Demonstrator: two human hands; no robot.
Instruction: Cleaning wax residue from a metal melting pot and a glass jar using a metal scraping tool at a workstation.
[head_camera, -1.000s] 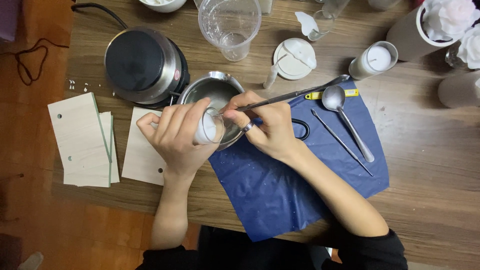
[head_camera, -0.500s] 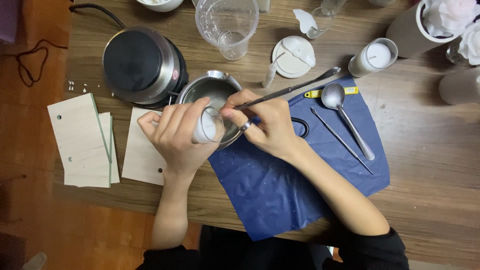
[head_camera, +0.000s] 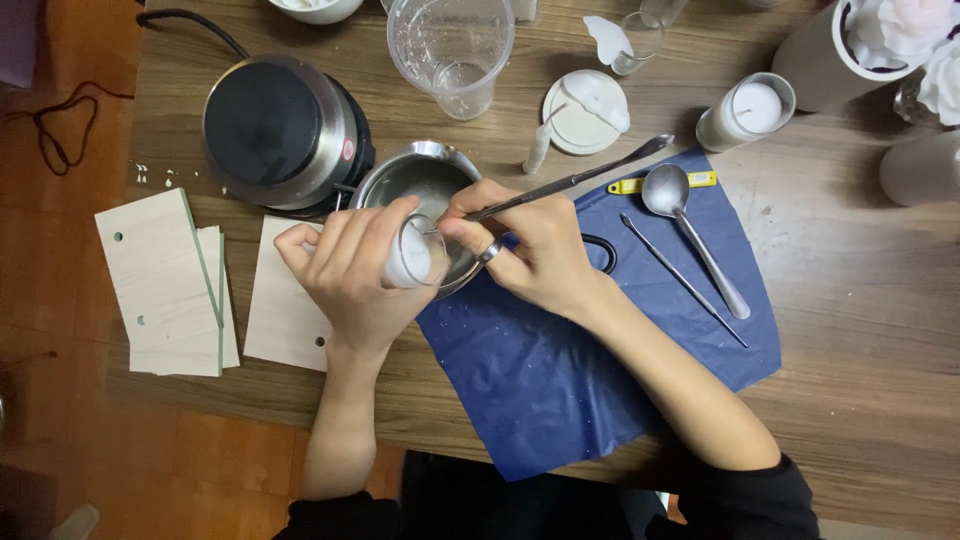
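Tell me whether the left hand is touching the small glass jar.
Touching. The head view shows the left hand wrapped around the small glass jar, fingers pressed against its side above the metal pot.

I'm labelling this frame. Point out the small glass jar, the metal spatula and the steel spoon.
small glass jar (head_camera: 412, 256), head view, on its white contents.
metal spatula (head_camera: 570, 182), head view, mid-handle.
steel spoon (head_camera: 667, 190), head view, on its bowl.

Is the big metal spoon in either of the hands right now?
No, the metal spoon lies on the blue cloth, clear of both hands.
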